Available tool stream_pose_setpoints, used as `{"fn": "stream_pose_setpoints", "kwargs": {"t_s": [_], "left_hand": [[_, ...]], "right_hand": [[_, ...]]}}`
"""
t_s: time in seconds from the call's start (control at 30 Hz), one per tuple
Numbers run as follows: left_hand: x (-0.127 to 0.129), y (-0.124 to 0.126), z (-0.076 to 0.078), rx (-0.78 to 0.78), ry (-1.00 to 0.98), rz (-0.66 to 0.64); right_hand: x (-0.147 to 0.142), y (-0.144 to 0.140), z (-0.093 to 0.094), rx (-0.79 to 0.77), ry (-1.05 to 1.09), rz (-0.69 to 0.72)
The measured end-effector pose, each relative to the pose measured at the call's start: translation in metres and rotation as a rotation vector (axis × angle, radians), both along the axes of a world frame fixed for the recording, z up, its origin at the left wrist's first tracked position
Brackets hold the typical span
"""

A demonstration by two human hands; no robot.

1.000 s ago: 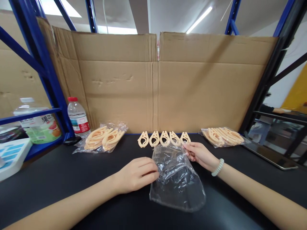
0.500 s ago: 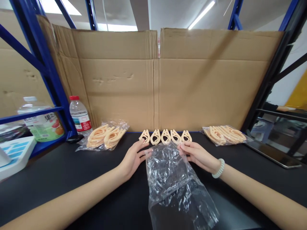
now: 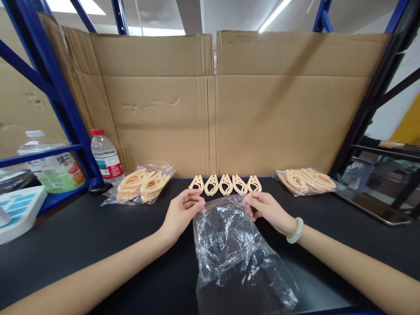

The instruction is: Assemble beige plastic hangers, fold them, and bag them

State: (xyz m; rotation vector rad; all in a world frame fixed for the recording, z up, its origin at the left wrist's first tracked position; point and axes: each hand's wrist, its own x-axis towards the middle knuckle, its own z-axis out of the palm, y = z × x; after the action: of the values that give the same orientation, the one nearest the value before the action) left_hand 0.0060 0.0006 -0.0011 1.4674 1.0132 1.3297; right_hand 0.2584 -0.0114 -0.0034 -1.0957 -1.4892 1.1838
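A clear plastic bag (image 3: 229,245) stretches between my two hands, hanging down over the black table toward me. My left hand (image 3: 180,214) pinches its upper left corner between thumb and fingers. At the upper right corner, my right hand (image 3: 267,212), with a pale coiled band on the wrist, is closed on the bag's edge. Just beyond the bag, several cream folding hangers (image 3: 225,185) stand in a row against the back edge. The leftmost hanger (image 3: 196,183) is nearest my left hand and does not touch it visibly.
Bagged cream hangers (image 3: 141,184) lie at the left, and another such bag (image 3: 306,181) at the right. Beside it rests a dark flat tablet-like device (image 3: 370,205). A red-capped bottle (image 3: 106,157) stands back left. Cardboard (image 3: 278,109) walls the rear. A person's arm (image 3: 383,143) shows far right.
My left fingers, spread half a second ago, have closed on the bag's left corner. The bag's top edge is now pulled wider. The view has shifted slightly.
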Motion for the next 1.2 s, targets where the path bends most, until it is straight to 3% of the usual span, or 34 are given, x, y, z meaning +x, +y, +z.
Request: {"fn": "stream_pose_setpoints", "kwargs": {"t_s": [0.2,0.5,0.73,0.83,1.03,1.2], "left_hand": [[0.002,-0.004,-0.001,-0.203,-0.075,-0.132],[0.004,-0.005,-0.005,-0.067,0.057,-0.075],[0.006,0.0,-0.009,0.013,-0.022,-0.018],[0.003,0.003,-0.009,-0.011,-0.081,0.018],[0.0,0.004,-0.007,-0.147,-0.105,-0.125],[-0.002,0.006,-0.011,-0.066,-0.226,0.12]], "right_hand": [[0.003,0.001,0.0,-0.042,0.065,-0.074],[0.002,0.001,0.0,-0.014,0.067,-0.075],[0.003,0.004,-0.001,0.04,0.091,-0.149],[0.001,0.002,-0.001,0.035,0.101,-0.106],[0.004,0.002,-0.003,0.052,0.136,-0.13],[0.006,-0.002,0.007,-0.096,0.069,0.019]]}}
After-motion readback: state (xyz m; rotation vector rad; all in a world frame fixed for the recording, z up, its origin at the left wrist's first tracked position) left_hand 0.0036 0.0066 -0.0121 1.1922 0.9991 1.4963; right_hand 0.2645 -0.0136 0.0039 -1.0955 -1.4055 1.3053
